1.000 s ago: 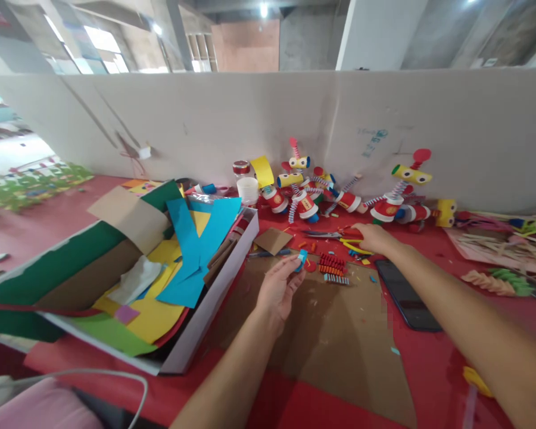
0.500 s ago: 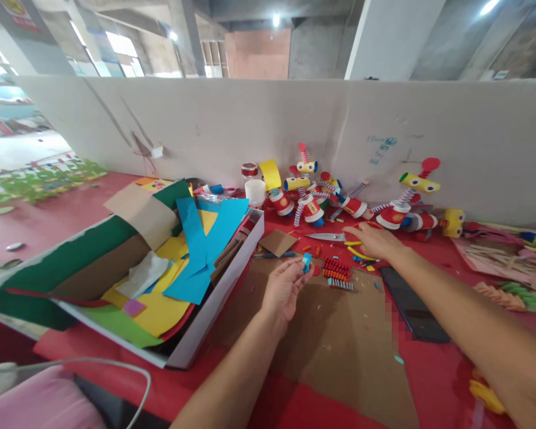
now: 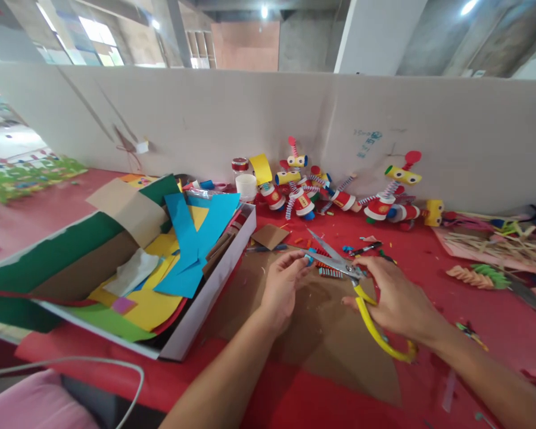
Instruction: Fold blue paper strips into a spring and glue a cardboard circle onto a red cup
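Note:
A small folded blue paper piece (image 3: 309, 257) is pinched between the thumb and fingers of my left hand (image 3: 283, 289), over the brown board (image 3: 312, 333). My right hand (image 3: 395, 298) holds scissors (image 3: 349, 269) with yellow handles. Their blades are spread and point left, the lower blade reaching the blue piece. Whether that blade touches or cuts it, I cannot tell. Behind the blades lie red and orange folded paper strips (image 3: 320, 254), partly covered, and a blue-and-white pleated strip (image 3: 330, 273).
To the left stands a white box (image 3: 205, 310) full of coloured paper sheets. Several paper figures (image 3: 302, 202) line the grey partition (image 3: 205, 113). A black pen (image 3: 365, 248) lies behind my right hand. Straw-like strips (image 3: 495, 244) and another pair of scissors (image 3: 533, 301) are at the right.
My right hand has picked up the scissors from the table and brought them, blades spread, to the blue piece. My left hand still holds that piece. The view has shifted slightly right.

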The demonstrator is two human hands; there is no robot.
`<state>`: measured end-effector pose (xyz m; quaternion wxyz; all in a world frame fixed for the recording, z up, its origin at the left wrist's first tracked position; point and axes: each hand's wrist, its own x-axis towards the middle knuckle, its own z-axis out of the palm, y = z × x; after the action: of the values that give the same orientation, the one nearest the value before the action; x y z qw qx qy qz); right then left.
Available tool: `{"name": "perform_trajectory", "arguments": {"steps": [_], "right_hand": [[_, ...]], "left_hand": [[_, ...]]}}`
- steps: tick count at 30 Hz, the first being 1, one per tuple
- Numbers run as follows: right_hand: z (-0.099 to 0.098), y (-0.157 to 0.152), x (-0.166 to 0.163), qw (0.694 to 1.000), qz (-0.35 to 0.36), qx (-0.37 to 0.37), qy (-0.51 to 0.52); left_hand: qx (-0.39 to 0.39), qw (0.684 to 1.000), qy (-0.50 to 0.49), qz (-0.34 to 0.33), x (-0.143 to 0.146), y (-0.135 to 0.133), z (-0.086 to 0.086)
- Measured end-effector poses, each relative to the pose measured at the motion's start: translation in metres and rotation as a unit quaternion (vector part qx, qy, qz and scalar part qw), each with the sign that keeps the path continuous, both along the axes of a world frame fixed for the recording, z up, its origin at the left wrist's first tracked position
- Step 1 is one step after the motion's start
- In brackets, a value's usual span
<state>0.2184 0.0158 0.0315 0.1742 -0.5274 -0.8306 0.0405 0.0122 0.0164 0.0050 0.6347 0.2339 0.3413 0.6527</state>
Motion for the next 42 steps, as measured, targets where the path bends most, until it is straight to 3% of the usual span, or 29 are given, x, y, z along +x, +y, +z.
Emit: {"name": "perform_trajectory", "arguments": {"steps": [7, 19, 30, 34, 42], "right_hand": [[-0.004, -0.004, 0.000, 1.000, -0.004, 0.016, 0.007], [-0.005, -0.009, 0.003, 1.000, -0.003, 0.004, 0.018], [-0.008, -0.005, 0.009, 0.998, 0.050, 0.008, 0.030], [-0.010, 0.025, 0.014, 0.999, 0.041, -0.001, 0.005], [-0.025, 0.163, 0.024, 0.987, 0.081, -0.052, -0.126]], "left_hand": [[0.043, 0.996, 0.077, -0.021, 0.005, -0.006, 0.004], [0.055, 0.994, 0.087, -0.034, 0.005, -0.005, 0.000], [0.033, 0.997, 0.065, -0.026, 0.003, -0.004, 0.001], [0.016, 0.999, 0.035, -0.013, 0.001, -0.002, 0.000], [-0.102, 0.986, -0.119, -0.056, -0.008, 0.008, -0.001]]}}
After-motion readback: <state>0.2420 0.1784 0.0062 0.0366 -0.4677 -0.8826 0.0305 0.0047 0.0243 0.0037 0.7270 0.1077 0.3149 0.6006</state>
